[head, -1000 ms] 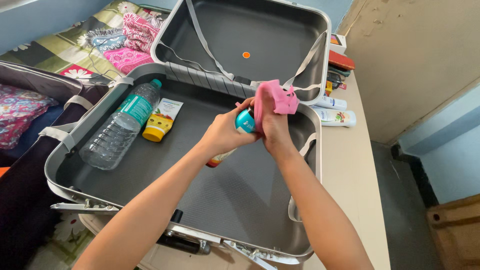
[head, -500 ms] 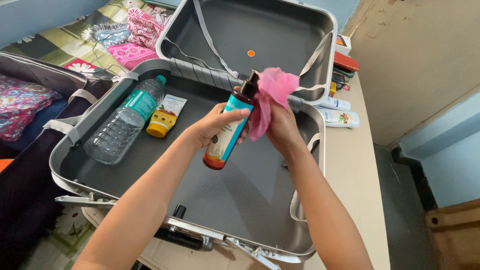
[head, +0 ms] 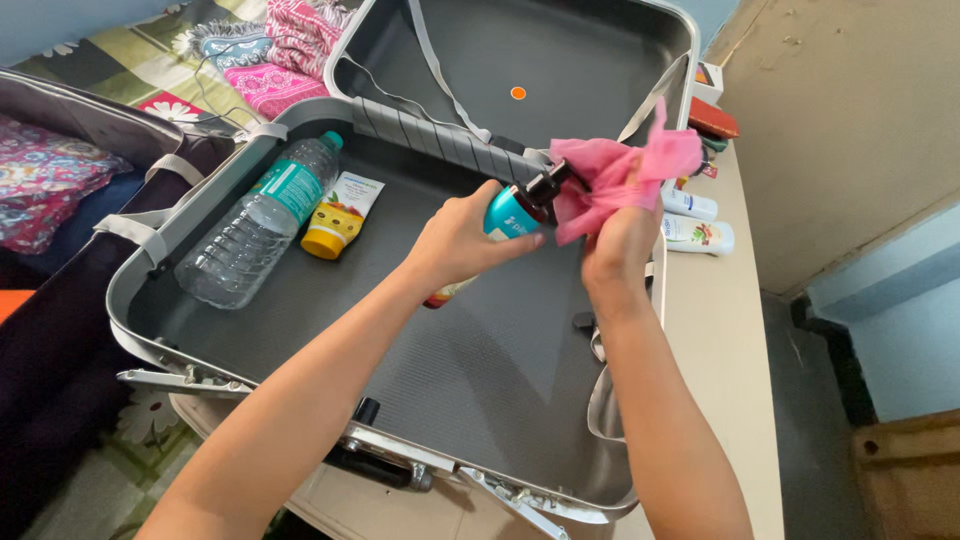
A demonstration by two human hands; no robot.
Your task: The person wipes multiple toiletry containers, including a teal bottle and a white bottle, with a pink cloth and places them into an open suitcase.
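The teal pump bottle with a black nozzle [head: 508, 218] hangs tilted above the open grey hard-shell suitcase [head: 470, 380], nozzle pointing right toward a crumpled pink cloth [head: 620, 175]. At the far left of the case lie 1 clear plastic water bottle with a green cap [head: 255, 228] and, just beside it, 1 yellow-capped tube [head: 340, 212]. The left hand [head: 462, 240] is wrapped around the pump bottle's body; the right hand [head: 618, 250] is clenched on the cloth, which touches the nozzle. 2 white tubes [head: 695, 220] lie on the pale table [head: 720, 400] at right.

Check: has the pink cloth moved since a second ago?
Yes. The pink cloth in the right hand has shifted right, from over the suitcase hinge toward the white tubes.
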